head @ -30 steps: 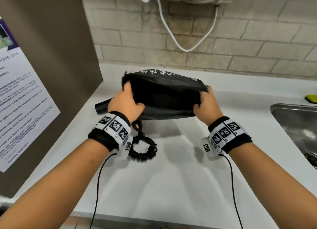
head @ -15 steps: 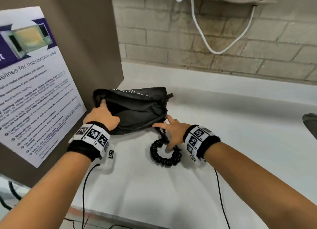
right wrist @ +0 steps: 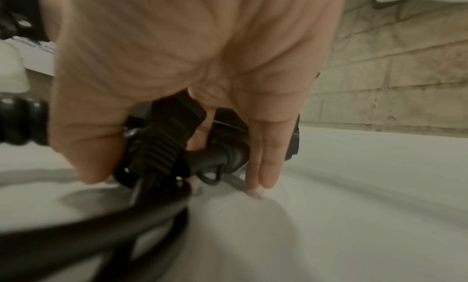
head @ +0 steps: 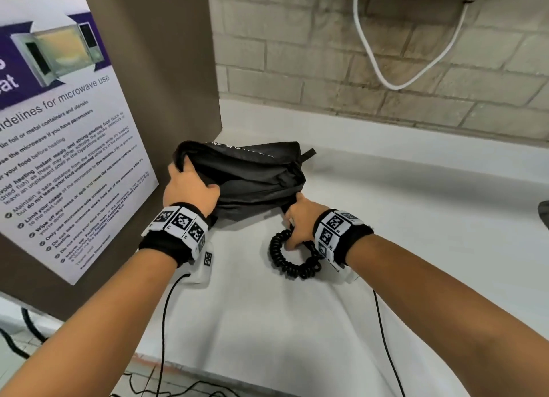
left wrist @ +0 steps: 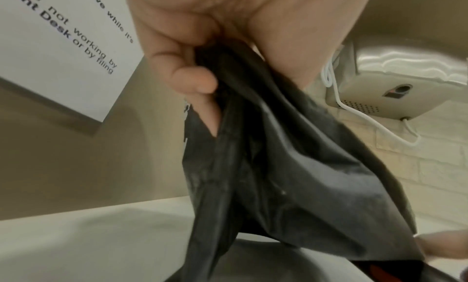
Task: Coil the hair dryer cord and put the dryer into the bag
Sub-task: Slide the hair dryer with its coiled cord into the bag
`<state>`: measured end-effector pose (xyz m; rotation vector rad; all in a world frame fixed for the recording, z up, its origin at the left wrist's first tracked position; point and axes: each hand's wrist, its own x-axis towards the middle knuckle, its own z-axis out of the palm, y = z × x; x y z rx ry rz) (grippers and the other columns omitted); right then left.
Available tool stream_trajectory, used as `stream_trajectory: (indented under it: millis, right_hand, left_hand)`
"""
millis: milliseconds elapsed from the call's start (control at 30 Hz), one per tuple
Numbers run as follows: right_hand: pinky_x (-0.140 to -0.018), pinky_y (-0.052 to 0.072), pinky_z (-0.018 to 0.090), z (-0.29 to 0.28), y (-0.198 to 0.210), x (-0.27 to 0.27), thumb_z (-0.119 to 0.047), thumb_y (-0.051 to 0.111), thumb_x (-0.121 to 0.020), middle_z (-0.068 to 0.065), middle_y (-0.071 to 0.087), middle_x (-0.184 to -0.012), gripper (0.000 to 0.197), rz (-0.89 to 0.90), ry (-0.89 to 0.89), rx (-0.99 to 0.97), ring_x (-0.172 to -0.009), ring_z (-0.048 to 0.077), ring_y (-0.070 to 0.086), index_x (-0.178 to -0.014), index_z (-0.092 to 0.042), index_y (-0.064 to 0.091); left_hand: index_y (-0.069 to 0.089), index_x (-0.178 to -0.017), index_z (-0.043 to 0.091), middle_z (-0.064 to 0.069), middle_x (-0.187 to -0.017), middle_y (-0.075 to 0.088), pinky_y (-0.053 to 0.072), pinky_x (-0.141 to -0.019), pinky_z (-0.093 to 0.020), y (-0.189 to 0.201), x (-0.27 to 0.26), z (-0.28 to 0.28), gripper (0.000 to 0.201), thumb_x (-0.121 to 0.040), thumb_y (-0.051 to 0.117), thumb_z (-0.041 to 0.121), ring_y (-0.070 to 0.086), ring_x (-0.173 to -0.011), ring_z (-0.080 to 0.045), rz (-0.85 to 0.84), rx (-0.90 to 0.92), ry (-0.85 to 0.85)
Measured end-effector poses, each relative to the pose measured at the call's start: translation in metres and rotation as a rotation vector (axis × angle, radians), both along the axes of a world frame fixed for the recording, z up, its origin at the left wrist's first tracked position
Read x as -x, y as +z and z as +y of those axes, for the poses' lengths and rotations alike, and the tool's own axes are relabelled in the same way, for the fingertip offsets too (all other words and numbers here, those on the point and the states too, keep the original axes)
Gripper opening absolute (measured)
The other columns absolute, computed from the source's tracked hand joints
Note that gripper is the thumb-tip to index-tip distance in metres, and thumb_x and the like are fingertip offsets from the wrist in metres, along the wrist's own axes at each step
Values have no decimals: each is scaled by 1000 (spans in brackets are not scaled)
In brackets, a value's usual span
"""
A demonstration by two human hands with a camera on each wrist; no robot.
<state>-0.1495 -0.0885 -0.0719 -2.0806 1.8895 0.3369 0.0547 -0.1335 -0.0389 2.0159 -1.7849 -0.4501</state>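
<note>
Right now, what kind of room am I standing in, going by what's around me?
Probably a shared pantry or kitchenette in an office or dormitory. A poster on the side panel gives guidelines for microwave use and mentions a front desk, a white counter runs along a tiled wall, and a wall-mounted dispenser or dryer unit hangs above.

A: How does the head view look?

B: Evenly lit and fairly bright, light from overhead. The white counter carries only soft shadows, cast toward six o'clock under the black bag. Straight lines bow toward the edges, most at nine and three o'clock.

A: And the wrist views?

B: Dimmer and warmer. In the left one the left hand at twelve o'clock is soft, the bag's folds show dull sheen, and the wall unit at two o'clock has glare streaks. The right one is smeared by motion blur: the cord at seven o'clock is a dark streak, and the right hand is out of focus.
</note>
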Motion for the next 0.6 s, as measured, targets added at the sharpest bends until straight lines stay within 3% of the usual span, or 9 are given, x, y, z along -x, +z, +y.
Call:
stream_trajectory:
  millis: [67,167,267,333,367,400,467,533,600]
  right_hand:
    - [-56,46,26,-3,1,-2,-46,80,-52,9,40,-103,43,12,-20,20,-71,26,55,-72,-13,59]
    - [-65,41,29,-6,3,-5,-51,77,-56,9,39,-103,48,108,-7,18,-95,25,45,-81,-12,62]
    - [-72,48,34,-10,6,-6,-50,77,-58,10,38,-116,59,119,-1,10,-104,27,40,-107,-20,62]
    - [-80,50,38,-14,9,-6,-50,77,-57,10,33,-123,79,117,-9,-26,-111,29,39,-128,-34,46]
    - [-80,49,38,-16,11,-8,-50,77,-57,10,35,-122,82,124,-19,-53,-112,29,40,-130,-37,43]
    - [-78,50,37,-18,14,-10,-50,78,-55,8,41,-119,78,120,-23,-69,-108,27,45,-126,-35,48]
    - [-69,55,31,-22,18,-17,-46,79,-53,3,60,-97,57,78,-12,-64,-89,22,58,-103,-23,63]
    - [-62,54,28,-26,19,-23,-44,79,-55,3,63,-78,40,73,9,-50,-74,22,61,-78,-15,63]
    - [-66,53,29,-29,19,-27,-47,76,-60,6,62,-85,43,127,27,-74,-82,23,60,-83,-14,62]
  left_hand:
    - [18,-147,10,-19,-143,27,42,-95,-44,1,-1,-1,75,-85,58,26,48,-116,-43,1,3,8]
    - [18,-146,7,-18,-148,22,43,-92,-43,0,0,1,75,-84,58,22,50,-114,-42,17,33,45]
    - [19,-145,5,-16,-152,16,44,-91,-42,4,-1,2,75,-83,59,19,51,-114,-43,57,86,116]
    - [19,-145,5,-17,-152,18,43,-92,-42,8,-2,0,76,-83,60,21,50,-115,-43,73,82,121]
    - [18,-145,6,-18,-150,20,43,-91,-42,9,-2,-1,76,-83,59,22,49,-116,-43,69,67,112]
    - [19,-145,7,-19,-148,23,44,-90,-41,10,-3,-1,75,-84,59,23,49,-116,-42,55,53,95]
    - [21,-145,9,-17,-147,25,44,-87,-40,10,-3,-1,74,-83,58,23,50,-114,-40,20,46,49]
    - [22,-145,11,-12,-151,20,44,-86,-39,8,-5,0,73,-83,58,20,52,-113,-39,29,82,15]
    - [21,-146,11,-8,-156,12,43,-90,-39,8,-6,2,75,-82,59,17,51,-117,-38,101,125,32]
